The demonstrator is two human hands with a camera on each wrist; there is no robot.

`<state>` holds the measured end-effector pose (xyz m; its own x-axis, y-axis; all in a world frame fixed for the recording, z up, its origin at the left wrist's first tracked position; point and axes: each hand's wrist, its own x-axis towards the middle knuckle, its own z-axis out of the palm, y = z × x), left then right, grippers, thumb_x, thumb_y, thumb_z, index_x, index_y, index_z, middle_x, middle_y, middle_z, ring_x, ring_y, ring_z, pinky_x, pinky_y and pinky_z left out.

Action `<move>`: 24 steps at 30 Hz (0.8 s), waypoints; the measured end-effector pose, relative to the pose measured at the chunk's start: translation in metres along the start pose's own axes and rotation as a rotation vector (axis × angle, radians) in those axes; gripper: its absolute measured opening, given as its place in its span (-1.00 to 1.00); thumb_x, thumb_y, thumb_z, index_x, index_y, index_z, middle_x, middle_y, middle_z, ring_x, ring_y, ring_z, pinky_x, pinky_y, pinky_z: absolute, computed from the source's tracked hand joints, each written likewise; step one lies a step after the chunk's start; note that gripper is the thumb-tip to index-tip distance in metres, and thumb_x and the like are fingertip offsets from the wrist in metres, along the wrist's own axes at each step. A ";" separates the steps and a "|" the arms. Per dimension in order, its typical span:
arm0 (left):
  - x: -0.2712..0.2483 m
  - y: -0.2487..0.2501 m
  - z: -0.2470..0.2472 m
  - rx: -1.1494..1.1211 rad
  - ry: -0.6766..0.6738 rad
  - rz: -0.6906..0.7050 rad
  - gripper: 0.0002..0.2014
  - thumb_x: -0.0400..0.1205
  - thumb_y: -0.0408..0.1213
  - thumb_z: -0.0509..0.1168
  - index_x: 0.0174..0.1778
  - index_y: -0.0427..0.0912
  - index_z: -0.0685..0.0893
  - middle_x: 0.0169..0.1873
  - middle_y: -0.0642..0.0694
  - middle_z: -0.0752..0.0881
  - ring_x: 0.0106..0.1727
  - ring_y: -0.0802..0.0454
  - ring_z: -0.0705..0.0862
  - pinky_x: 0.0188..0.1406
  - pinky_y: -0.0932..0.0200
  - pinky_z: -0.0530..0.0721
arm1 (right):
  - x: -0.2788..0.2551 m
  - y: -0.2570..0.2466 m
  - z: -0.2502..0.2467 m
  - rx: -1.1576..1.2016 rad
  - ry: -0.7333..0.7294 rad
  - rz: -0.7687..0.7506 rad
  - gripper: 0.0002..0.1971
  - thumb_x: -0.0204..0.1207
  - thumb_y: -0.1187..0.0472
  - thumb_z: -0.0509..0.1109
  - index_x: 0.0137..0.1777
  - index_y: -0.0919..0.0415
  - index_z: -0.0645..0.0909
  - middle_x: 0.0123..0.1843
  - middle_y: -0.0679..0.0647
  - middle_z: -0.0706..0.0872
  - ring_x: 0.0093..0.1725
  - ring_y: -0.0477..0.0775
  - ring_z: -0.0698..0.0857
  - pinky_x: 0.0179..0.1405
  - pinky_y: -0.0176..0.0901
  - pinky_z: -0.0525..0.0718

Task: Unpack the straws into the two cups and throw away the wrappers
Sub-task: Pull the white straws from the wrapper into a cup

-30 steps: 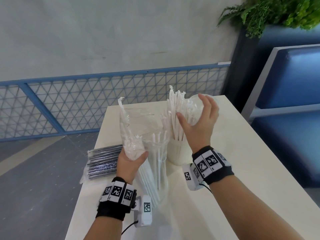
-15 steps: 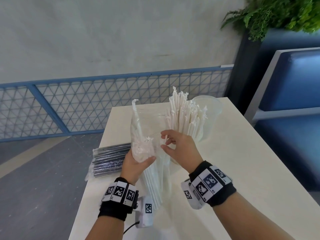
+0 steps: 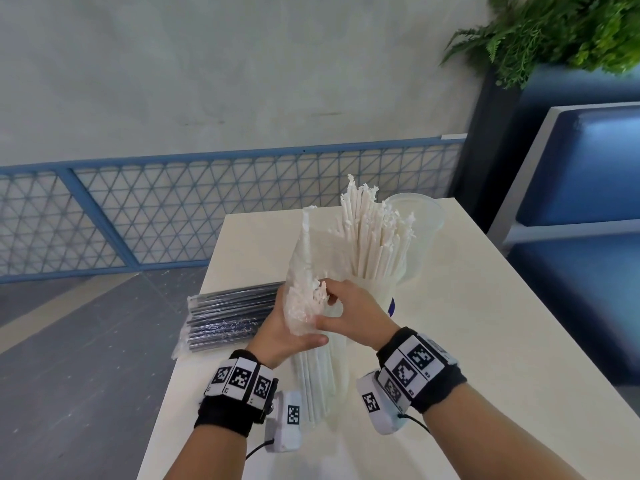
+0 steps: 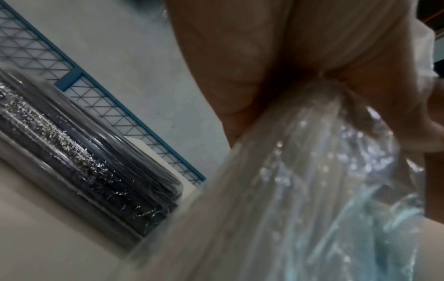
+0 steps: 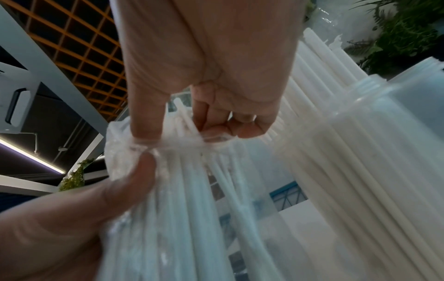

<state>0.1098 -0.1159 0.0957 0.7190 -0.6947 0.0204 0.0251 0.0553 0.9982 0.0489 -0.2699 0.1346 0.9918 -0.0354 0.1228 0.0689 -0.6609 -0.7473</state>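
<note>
My left hand [image 3: 291, 332] grips a clear plastic wrapper [image 3: 304, 271] that stands upright on the table, with several white straws [image 3: 320, 382] still inside; its thumb lies across the front. My right hand [image 3: 330, 304] reaches into the wrapper's open top and pinches the straw ends; in the right wrist view its fingers [image 5: 216, 127] curl round those straws [image 5: 192, 190]. Behind them a frosted cup [image 3: 377, 292] holds a bunch of white straws [image 3: 370, 237]. A second clear cup [image 3: 424, 216] stands behind it, its inside hidden. A sealed pack of black straws [image 3: 228, 317] lies at the left.
The cream table [image 3: 467, 323] ends just left of the black pack and has bare surface to the right. A blue mesh railing [image 3: 173, 209] runs behind it, with a blue padded bench [image 3: 581, 188] and a green plant [image 3: 554, 32] at the right.
My right hand left the straws in the cup, came down and left, and now pinches the straw ends in the wrapper's mouth. The left hand kept its grip on the wrapper.
</note>
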 end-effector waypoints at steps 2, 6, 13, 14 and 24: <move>-0.001 0.002 0.000 0.009 -0.020 -0.004 0.14 0.09 -0.13 0.69 0.51 -0.19 0.18 0.28 -0.09 0.60 0.31 0.11 0.63 0.10 0.24 0.64 | 0.002 0.000 -0.001 -0.011 -0.058 0.006 -0.60 0.35 0.09 0.53 0.16 0.11 0.56 -0.27 -0.20 0.44 -0.17 -0.14 0.43 -0.19 -0.47 0.36; 0.000 0.001 0.001 0.039 -0.043 -0.028 0.13 0.08 -0.10 0.70 0.51 -0.17 0.22 0.27 -0.09 0.62 0.34 0.06 0.61 0.16 0.18 0.62 | 0.005 0.000 -0.002 0.048 -0.129 0.026 -0.59 0.17 -0.10 0.40 0.00 0.05 0.57 -0.26 -0.13 0.59 -0.28 -0.20 0.52 -0.27 -0.42 0.41; 0.002 -0.004 0.002 0.077 -0.033 -0.044 -0.08 0.16 -0.27 0.60 0.45 -0.15 0.35 0.27 -0.13 0.64 0.30 0.05 0.64 0.17 0.14 0.64 | -0.008 0.001 0.011 0.185 0.044 0.017 -0.64 0.05 -0.18 0.25 -0.16 -0.10 0.56 -0.25 -0.18 0.56 -0.04 -0.08 0.48 -0.04 -0.28 0.45; 0.002 -0.002 0.002 0.073 -0.029 -0.040 -0.08 0.15 -0.27 0.60 0.44 -0.20 0.36 0.25 -0.15 0.65 0.27 0.06 0.66 0.11 0.17 0.66 | -0.010 0.000 0.012 0.174 0.077 -0.002 -0.54 0.04 -0.19 0.23 -0.06 -0.03 0.60 -0.23 -0.21 0.53 -0.02 -0.09 0.46 0.04 -0.27 0.44; 0.002 0.010 0.005 0.077 -0.005 0.002 -0.31 0.16 -0.22 0.57 0.23 -0.16 0.55 -0.01 0.03 0.77 0.09 0.15 0.73 -0.04 0.23 0.69 | -0.009 -0.004 0.016 0.057 0.141 -0.156 -0.41 0.26 -0.08 0.20 0.28 0.18 0.52 0.01 0.04 0.73 0.04 -0.13 0.50 0.10 -0.33 0.40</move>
<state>0.1082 -0.1204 0.1056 0.7152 -0.6985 0.0228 -0.0305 0.0014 0.9995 0.0410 -0.2548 0.1262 0.9442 -0.0431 0.3266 0.2301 -0.6233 -0.7473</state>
